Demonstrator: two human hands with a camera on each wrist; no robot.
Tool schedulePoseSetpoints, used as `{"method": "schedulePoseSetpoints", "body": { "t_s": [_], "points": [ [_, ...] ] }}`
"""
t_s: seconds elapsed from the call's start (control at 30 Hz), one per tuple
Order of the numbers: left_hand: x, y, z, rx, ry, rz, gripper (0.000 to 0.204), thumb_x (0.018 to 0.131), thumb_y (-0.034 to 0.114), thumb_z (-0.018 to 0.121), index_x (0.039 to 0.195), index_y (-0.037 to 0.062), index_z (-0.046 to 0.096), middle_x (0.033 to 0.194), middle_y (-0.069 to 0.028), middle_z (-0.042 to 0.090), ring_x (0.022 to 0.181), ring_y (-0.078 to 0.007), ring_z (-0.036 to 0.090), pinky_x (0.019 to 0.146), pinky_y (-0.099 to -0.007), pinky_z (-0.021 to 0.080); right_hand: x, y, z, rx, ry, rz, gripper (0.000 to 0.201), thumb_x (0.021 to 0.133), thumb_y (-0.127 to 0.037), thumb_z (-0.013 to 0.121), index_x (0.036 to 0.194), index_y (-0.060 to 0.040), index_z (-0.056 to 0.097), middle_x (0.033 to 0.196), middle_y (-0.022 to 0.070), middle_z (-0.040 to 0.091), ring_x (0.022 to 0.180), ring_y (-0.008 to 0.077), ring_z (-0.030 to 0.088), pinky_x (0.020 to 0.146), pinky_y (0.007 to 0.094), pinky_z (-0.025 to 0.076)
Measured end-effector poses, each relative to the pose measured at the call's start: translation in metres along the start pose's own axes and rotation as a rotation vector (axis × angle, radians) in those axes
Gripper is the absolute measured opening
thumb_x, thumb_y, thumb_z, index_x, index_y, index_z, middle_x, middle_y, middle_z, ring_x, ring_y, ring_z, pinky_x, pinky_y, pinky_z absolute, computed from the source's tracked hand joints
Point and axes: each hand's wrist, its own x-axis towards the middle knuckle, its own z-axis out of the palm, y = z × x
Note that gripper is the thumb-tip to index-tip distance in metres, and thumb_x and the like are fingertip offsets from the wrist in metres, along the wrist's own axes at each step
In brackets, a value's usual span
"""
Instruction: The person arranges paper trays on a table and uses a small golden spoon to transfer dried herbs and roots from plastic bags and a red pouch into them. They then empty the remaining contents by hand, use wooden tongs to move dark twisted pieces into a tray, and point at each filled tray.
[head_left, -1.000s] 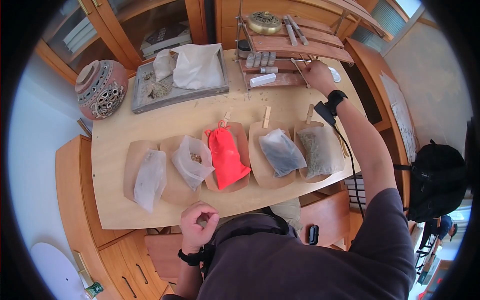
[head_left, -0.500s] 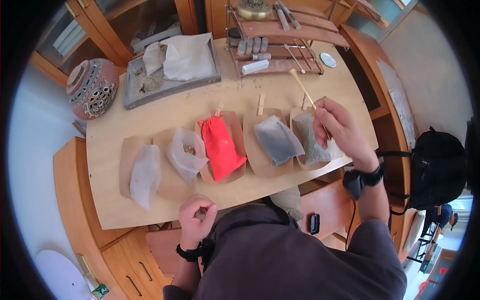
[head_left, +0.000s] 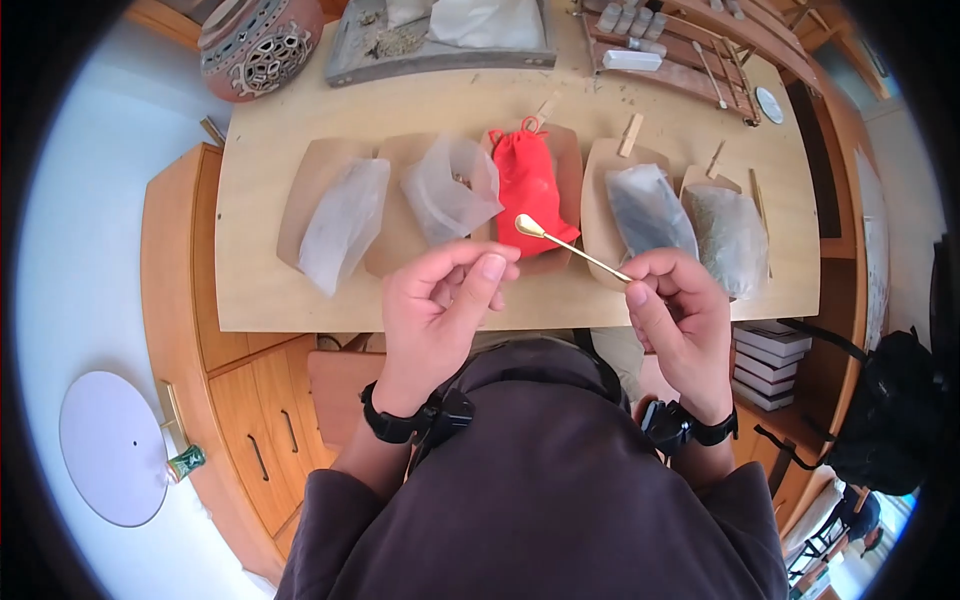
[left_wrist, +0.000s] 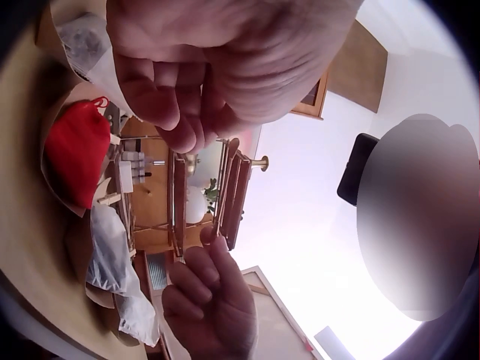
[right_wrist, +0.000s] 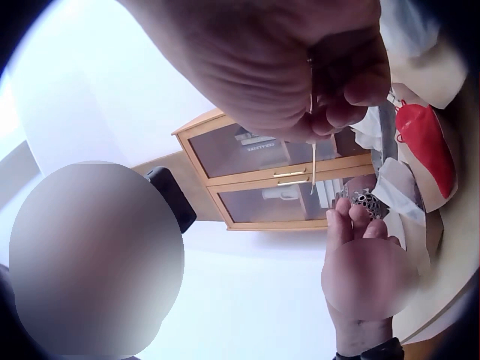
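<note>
In the head view my right hand point(head_left: 688, 325) pinches the handle of a small gold-coloured spoon point(head_left: 529, 227) between thumb and fingertips. Its bowl points left, overlapping a red drawstring pouch point(head_left: 524, 175) in that view. My left hand point(head_left: 440, 305) is raised left of the bowl, fingers loosely bent and holding nothing. Beyond the hands, on brown paper trays, lie a flat pale bag point(head_left: 345, 225), an open-mouthed pale bag point(head_left: 440, 190), a bag with dark contents point(head_left: 648, 212) and a bag of greyish-green material point(head_left: 730, 240). In the right wrist view, the fingers partly hide the thin handle.
A grey tray point(head_left: 450, 66) with white paper stands at the back of the table point(head_left: 290, 310). A pierced jar point(head_left: 265, 50) is at back left. The wooden rack point(head_left: 690, 75) at back right bears small bottles and sticks. Wooden clips point(head_left: 631, 135) stand at some trays.
My right hand has brought the spoon from the rack towards my body, turning its bowl to the left. My left hand has risen beside it. The head view has tilted down.
</note>
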Motion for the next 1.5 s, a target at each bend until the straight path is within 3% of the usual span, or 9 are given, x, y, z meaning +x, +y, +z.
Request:
{"method": "schedulePoseSetpoints", "body": {
  "t_s": [0.13, 0.23, 0.63, 0.73, 0.83, 0.93, 1.5],
  "points": [
    [-0.003, -0.005, 0.007, -0.1, 0.017, 0.061, 0.019, 0.105, 0.009, 0.068, 0.119, -0.0035, 0.073, 0.097, -0.0065, 0.076, 0.074, -0.0063, 0.065, 0.061, -0.0197, 0.049, 0.002, -0.003, 0.005, -0.047, -0.044, -0.005, 0.01, 0.103, -0.003, 0.069, 0.112, -0.0005, 0.068, 0.084, -0.0054, 0.064, 0.075, 0.0002, 0.054, 0.067, 0.0178, 0.041],
    [-0.003, -0.006, 0.003, -0.052, 0.022, 0.008, 0.018, 0.106, 0.009, 0.067, 0.119, -0.0032, 0.072, 0.096, -0.0056, 0.076, 0.075, -0.0054, 0.065, 0.06, -0.0186, 0.048, 0.004, -0.001, 0.005, -0.091, -0.09, -0.033, 0.011, 0.102, -0.002, 0.07, 0.113, 0.0005, 0.068, 0.088, -0.0033, 0.068, 0.079, 0.0006, 0.058, 0.07, 0.0184, 0.046],
    [-0.002, -0.017, -0.001, 0.04, 0.016, 0.009, 0.014, 0.107, 0.01, 0.065, 0.107, -0.0027, 0.071, 0.092, -0.0045, 0.074, 0.076, -0.0067, 0.066, 0.068, -0.0224, 0.053, 0.002, -0.005, 0.004, -0.021, -0.005, 0.014, 0.019, 0.099, -0.002, 0.074, 0.117, 0.0005, 0.077, 0.094, 0.0062, 0.079, 0.082, 0.0074, 0.072, 0.069, 0.0227, 0.057],
    [-0.002, -0.013, 0.001, 0.103, 0.021, 0.029, 0.018, 0.109, 0.015, 0.061, 0.105, 0.0007, 0.071, 0.084, -0.0019, 0.069, 0.074, -0.0077, 0.063, 0.064, -0.0231, 0.049, 0.002, -0.004, 0.002, -0.066, 0.018, 0.098, 0.016, 0.098, -0.006, 0.077, 0.112, 0.0005, 0.079, 0.092, 0.0057, 0.08, 0.083, 0.0076, 0.072, 0.071, 0.0231, 0.056],
    [-0.002, -0.012, 0.0, 0.139, 0.025, 0.034, 0.019, 0.11, 0.016, 0.061, 0.104, 0.0004, 0.071, 0.083, -0.0019, 0.069, 0.073, -0.0073, 0.063, 0.064, -0.0229, 0.048, 0.005, 0.002, 0.001, -0.271, 0.028, -0.035, 0.015, 0.096, -0.01, 0.079, 0.107, 0.0005, 0.08, 0.091, 0.0052, 0.08, 0.083, 0.0075, 0.071, 0.073, 0.0238, 0.055],
    [-0.002, -0.011, -0.001, 0.132, 0.047, 0.009, 0.017, 0.107, 0.013, 0.064, 0.101, -0.0017, 0.071, 0.089, -0.0043, 0.075, 0.074, -0.0063, 0.066, 0.07, -0.0233, 0.054, 0.006, 0.007, 0.002, -0.307, 0.049, -0.108, 0.015, 0.096, -0.012, 0.08, 0.105, 0.0005, 0.08, 0.09, 0.0048, 0.08, 0.081, 0.0074, 0.069, 0.072, 0.0244, 0.053],
    [-0.003, -0.015, -0.003, 0.159, 0.044, 0.038, 0.016, 0.107, 0.011, 0.064, 0.104, -0.0025, 0.071, 0.09, -0.0033, 0.073, 0.075, -0.0056, 0.063, 0.069, -0.0222, 0.051, 0.004, 0.009, 0.004, -0.305, 0.056, -0.103, 0.013, 0.096, -0.01, 0.08, 0.104, 0.0002, 0.08, 0.085, 0.0021, 0.077, 0.073, 0.0052, 0.062, 0.065, 0.0235, 0.049]
  ]
}}
